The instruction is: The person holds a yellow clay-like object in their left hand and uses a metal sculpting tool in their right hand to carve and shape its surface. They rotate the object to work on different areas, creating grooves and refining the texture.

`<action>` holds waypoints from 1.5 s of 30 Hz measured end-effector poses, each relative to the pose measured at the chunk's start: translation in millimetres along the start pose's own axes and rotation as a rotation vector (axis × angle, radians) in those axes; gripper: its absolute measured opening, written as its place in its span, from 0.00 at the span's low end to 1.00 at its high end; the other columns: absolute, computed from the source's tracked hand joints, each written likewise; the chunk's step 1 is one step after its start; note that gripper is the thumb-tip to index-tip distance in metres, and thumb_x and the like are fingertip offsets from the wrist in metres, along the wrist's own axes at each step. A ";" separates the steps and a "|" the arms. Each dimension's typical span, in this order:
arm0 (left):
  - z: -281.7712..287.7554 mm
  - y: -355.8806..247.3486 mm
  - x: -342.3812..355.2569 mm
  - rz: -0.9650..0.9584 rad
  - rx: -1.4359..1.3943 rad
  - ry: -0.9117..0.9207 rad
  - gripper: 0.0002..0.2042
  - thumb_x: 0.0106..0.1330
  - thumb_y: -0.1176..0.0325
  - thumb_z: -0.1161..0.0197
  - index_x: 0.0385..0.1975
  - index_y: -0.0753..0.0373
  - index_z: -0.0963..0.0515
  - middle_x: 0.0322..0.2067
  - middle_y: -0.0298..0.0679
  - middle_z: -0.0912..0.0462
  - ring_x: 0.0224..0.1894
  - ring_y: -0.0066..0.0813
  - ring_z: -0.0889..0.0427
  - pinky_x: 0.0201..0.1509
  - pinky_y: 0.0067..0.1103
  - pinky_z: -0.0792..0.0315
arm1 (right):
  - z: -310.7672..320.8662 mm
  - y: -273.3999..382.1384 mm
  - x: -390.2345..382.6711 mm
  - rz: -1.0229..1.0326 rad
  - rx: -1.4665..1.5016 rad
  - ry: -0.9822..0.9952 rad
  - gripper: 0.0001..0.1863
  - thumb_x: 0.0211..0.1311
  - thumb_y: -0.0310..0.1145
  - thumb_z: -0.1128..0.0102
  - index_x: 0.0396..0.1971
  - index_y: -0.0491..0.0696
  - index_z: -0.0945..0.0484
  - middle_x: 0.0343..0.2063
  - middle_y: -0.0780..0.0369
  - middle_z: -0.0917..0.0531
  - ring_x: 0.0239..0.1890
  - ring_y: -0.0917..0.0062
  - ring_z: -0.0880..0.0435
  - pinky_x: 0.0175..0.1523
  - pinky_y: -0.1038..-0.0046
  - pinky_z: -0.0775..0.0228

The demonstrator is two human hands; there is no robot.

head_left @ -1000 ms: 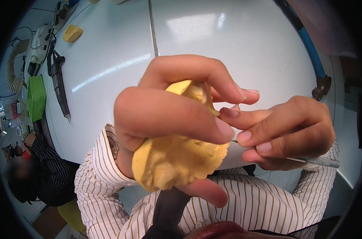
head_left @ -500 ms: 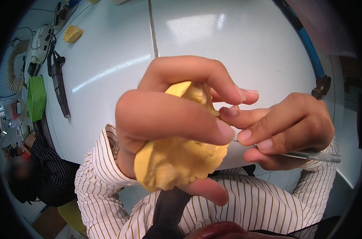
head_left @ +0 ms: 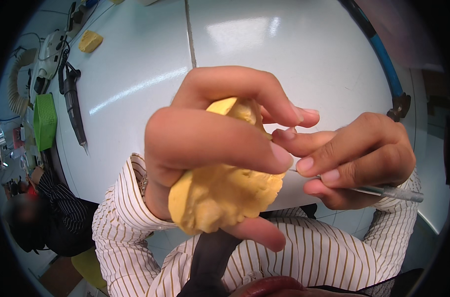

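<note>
My left hand (head_left: 200,133) is wrapped round a yellow plaster dental cast (head_left: 225,198), held up above the table edge in front of my chest. The thumb crosses the cast, and one finger shows beneath it. On the right, my right hand (head_left: 358,161) grips a slim metal hand instrument (head_left: 400,193) like a pen, its knurled handle pointing right. The instrument's thin end points left, toward the cast's edge by my left thumb; its very tip is hard to make out. My right index fingertip is close to the left fingertips.
A white table (head_left: 304,59) spreads beyond my hands. At left lie a dark rotary handpiece (head_left: 74,111), a green basket (head_left: 46,121) and another yellow cast (head_left: 91,41); a ribbed hose (head_left: 16,84) stands behind. A blue tube (head_left: 383,57) runs along the right. Another person (head_left: 69,203) sits at far left.
The cast and my left hand have risen slightly. My right hand has shifted a little, and more of the instrument's thin shank shows between the fingers and the cast.
</note>
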State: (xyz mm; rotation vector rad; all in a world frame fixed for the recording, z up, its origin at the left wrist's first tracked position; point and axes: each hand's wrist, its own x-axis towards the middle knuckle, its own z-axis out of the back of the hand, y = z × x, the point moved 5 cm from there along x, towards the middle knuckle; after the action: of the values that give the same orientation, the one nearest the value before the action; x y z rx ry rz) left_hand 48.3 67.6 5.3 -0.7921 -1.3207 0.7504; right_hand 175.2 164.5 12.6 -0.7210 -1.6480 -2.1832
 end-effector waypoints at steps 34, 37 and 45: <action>-0.1 -1.8 0.9 -0.017 0.095 0.013 0.33 0.40 0.62 0.23 0.46 0.57 0.37 0.47 0.49 0.38 0.49 0.52 0.26 0.51 0.46 0.26 | -3.4 1.1 -1.4 -0.053 -0.011 0.000 0.13 0.46 0.12 0.37 0.31 0.39 0.29 0.33 0.55 0.25 0.39 0.67 0.16 0.53 0.55 0.27; -1.2 -1.0 -0.1 0.005 0.051 -0.008 0.33 0.40 0.63 0.23 0.46 0.57 0.37 0.47 0.49 0.38 0.50 0.52 0.27 0.51 0.47 0.26 | -3.4 2.6 -0.8 -0.064 -0.016 -0.006 0.14 0.45 0.11 0.37 0.31 0.39 0.29 0.33 0.54 0.24 0.38 0.66 0.16 0.53 0.55 0.27; 0.2 1.2 -0.2 0.053 -0.047 -0.012 0.35 0.37 0.66 0.22 0.47 0.56 0.36 0.48 0.47 0.38 0.52 0.60 0.29 0.52 0.46 0.26 | -3.3 1.9 -1.7 -0.035 -0.030 -0.040 0.14 0.46 0.11 0.38 0.32 0.40 0.30 0.32 0.55 0.25 0.38 0.65 0.16 0.52 0.56 0.26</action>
State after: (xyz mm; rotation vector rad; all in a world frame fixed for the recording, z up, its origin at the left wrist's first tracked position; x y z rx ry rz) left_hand 48.1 68.1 4.2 -0.8646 -1.3362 0.7690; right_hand 176.9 160.7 12.5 -0.7539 -1.6619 -2.2363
